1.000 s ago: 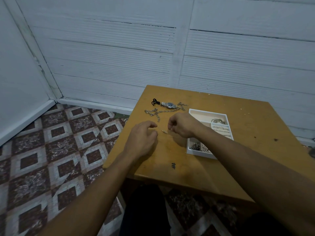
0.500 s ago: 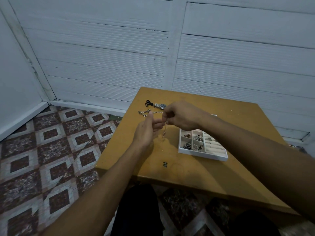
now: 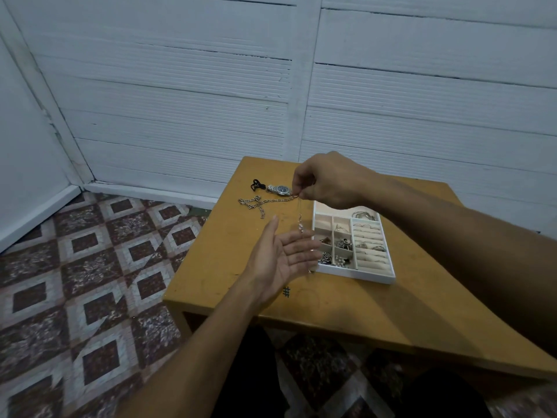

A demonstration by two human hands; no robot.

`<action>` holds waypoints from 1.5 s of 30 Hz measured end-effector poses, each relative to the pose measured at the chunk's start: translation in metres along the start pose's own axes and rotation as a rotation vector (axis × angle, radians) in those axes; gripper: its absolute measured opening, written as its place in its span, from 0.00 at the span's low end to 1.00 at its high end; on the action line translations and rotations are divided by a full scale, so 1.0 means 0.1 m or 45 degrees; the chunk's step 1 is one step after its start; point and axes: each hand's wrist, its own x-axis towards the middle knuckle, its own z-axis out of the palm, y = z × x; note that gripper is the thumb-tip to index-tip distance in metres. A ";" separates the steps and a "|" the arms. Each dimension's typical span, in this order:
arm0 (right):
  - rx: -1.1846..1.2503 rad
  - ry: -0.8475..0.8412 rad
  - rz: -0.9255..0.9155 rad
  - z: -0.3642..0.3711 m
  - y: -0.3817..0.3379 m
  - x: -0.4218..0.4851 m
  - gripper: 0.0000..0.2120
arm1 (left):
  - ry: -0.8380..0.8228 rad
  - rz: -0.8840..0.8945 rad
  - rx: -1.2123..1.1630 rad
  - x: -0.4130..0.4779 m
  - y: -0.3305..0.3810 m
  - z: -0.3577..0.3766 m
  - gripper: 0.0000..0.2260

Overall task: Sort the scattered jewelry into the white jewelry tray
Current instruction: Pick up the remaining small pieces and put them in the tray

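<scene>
My right hand (image 3: 328, 181) pinches a fine silver pendant chain (image 3: 300, 225), dangling it over my flat, open left hand (image 3: 283, 254) beside the white compartmented jewelry tray (image 3: 355, 274) on the yellow wooden worktop (image 3: 331, 309); next, I judge, it needs lowering into a free compartment.

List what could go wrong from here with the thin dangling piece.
The thin silver dangling chain hangs from the right hand's fingertip pinch. It could slip past the open left hand onto the orange wooden table. Its upper end looks close to the chunky silver link chain, so they might snag.
</scene>
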 end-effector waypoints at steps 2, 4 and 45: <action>0.004 0.010 -0.002 -0.02 0.01 0.00 0.05 | -0.015 -0.024 -0.028 -0.01 -0.04 0.03 0.33; 0.004 0.018 0.001 -0.03 0.03 0.00 0.04 | -0.026 -0.041 -0.080 -0.03 -0.06 0.06 0.32; -0.005 -0.055 0.019 0.36 0.24 -0.28 0.10 | 0.056 -0.156 -0.493 0.13 0.06 0.36 0.31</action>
